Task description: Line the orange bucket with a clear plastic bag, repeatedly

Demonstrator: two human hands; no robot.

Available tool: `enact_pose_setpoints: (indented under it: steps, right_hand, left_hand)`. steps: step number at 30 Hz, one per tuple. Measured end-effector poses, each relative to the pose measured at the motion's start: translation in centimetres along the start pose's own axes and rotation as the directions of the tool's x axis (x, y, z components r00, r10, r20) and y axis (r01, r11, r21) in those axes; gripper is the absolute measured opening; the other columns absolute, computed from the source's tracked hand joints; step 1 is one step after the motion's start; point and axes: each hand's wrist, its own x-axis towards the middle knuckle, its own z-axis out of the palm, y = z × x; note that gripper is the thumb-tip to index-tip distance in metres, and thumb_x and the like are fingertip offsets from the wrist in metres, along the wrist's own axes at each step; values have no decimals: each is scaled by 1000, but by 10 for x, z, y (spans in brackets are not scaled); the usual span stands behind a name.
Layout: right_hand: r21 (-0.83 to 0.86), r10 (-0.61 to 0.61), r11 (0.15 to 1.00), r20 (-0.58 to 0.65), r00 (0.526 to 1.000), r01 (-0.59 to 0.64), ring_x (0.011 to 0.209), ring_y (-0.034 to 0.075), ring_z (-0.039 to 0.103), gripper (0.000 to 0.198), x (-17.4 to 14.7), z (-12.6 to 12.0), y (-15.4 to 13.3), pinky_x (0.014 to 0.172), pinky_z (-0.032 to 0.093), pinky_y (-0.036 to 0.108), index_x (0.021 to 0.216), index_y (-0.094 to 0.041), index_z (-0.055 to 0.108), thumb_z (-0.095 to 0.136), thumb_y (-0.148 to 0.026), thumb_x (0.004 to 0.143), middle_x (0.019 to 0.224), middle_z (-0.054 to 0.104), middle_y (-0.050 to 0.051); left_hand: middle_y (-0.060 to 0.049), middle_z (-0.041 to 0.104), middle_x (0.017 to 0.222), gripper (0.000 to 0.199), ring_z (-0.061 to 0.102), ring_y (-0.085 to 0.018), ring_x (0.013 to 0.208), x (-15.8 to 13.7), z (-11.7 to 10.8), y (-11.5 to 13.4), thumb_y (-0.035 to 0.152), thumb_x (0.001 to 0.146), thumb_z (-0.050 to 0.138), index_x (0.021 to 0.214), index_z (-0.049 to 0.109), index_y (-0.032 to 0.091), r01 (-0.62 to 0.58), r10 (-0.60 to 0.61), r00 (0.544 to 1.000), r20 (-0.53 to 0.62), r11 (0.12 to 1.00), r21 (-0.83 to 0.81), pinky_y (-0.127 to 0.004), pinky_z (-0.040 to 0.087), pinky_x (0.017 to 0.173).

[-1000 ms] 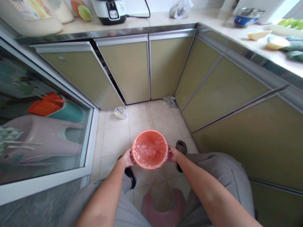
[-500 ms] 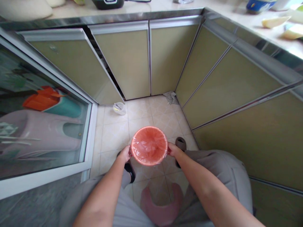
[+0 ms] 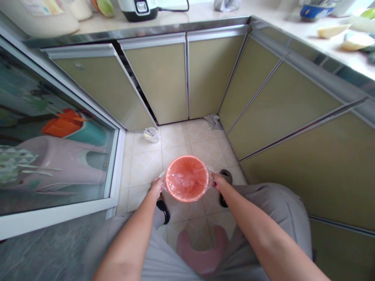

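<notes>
Orange-red bin (image 3: 187,157) is sitting centre of view, mouth facing up, between the two hands and just ahead of the person's knees; base is hiding under the rim, so can't tell whether it's touching the floor. Clear plastic liner (image 3: 187,179) is lining the inside and spilling over the rim, sticking out at both sides. Left hand (image 3: 157,186) is pinching the liner's edge on the left, just beside the rim. Right hand (image 3: 219,182) is pinching the opposite edge, fingers curling in. Both forearms are reaching forward over grey trousers (image 3: 275,218). Dark slippers (image 3: 225,177) are showing on either side of the bin. Pink stool (image 3: 202,259) is showing between the knees. Further out on the tiled floor (image 3: 175,136), a small clear tub (image 3: 151,135) is standing near the cabinet doors, and a grey cloth (image 3: 213,121) is lying in the corner. Above, the counter (image 3: 199,17) is holding a cooker (image 3: 139,9), a blue bowl (image 3: 316,11) and pale cut pieces (image 3: 332,31). Glass door (image 3: 73,164) is standing at left.
</notes>
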Motion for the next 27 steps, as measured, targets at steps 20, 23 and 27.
enact_pose_setpoints:
  steps: [20,23,27]
  right_hand:
    - [-228,-197,940,252,948,255,43,8,36,13,-87,0,-66,46,28,21,79,-20,55,65,-23,86,49,43,-8]
    - [-25,-206,974,322,924,226,43,7,36,18,-90,4,-76,46,31,20,79,-21,52,68,-27,84,51,44,-9]
    - [156,-290,954,273,918,255,42,7,35,22,-92,4,-93,45,28,19,99,-18,63,71,-27,81,51,41,-11]
  left_hand:
    - [6,53,54,35,47,-10,46,-44,11,51,48,69,81,81,66,18,-255,262,947,186,965,-61,-23,36,49]
    - [9,46,52,39,44,-9,44,-44,14,64,44,69,81,94,69,17,-208,234,944,233,969,-131,-22,37,49]
    - [11,43,54,49,45,-9,45,-44,13,81,38,72,80,114,70,16,-181,241,925,296,960,-214,-22,40,52]
